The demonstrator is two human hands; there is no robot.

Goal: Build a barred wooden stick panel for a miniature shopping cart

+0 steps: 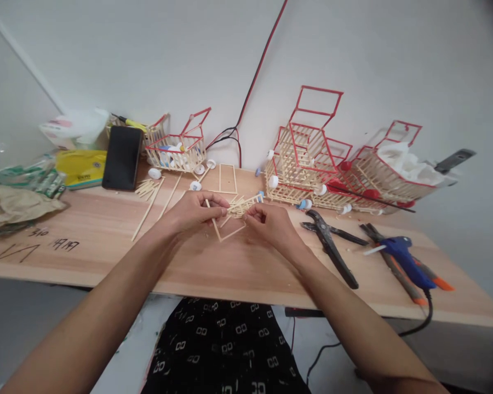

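Wooden-stick frame (233, 232) sits at the middle near the surface (246, 273), between the two hands, beside a heap of short sticks (239, 207). The left hand (205, 210) pinches its left bar between thumb and fingers, seemingly to steady it; the right hand (267, 219) has its fingertips drawn narrow at the opposite end, though I cannot tell whether they grip it. Behind, one miniature stick cart (160, 161) contains white and blue pieces (175, 148); another cart (373, 175), far right, holds crumpled white material (402, 158).
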